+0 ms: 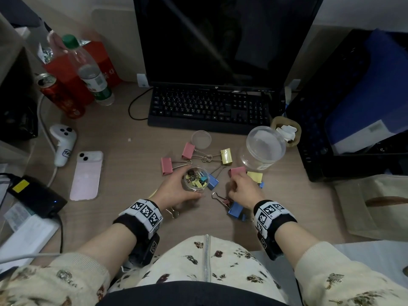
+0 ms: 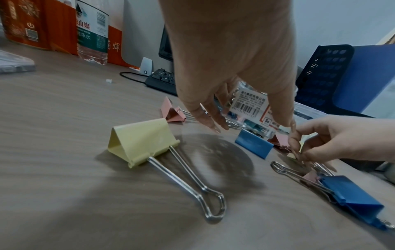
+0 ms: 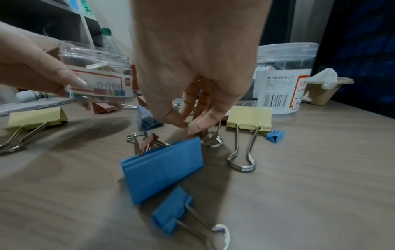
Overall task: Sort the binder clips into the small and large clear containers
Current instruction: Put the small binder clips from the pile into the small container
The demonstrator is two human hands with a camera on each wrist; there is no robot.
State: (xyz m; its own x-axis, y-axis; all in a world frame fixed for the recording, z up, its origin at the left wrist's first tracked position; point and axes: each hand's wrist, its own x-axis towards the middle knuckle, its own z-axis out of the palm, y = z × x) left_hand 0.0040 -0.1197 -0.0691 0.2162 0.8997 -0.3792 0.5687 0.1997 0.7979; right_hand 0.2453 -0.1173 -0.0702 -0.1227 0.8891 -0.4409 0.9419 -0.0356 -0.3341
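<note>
Lower frame: stiff, light blue binder clips (image 3: 162, 167), best pinched by wire loops; left hand (image 1: 174, 188) cupping small clear container (image 1: 196, 178), right hand (image 1: 242, 188) fingertips pinched together, contents hidden.

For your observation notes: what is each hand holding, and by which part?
The left hand grips the small jar round its side wall, lifted off the desk. The right hand has fingertips bunched at a clip's wire handle; whether it holds it cannot be told.

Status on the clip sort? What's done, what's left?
Done: the small container, gripped by the left hand, already holds a pile of small clips. In hand: the right hand is pinching at something among the clips on the desk; what exactly is hidden. Left: the large container looks empty, and the large clips lie loose, plus one small blue clip.
</note>
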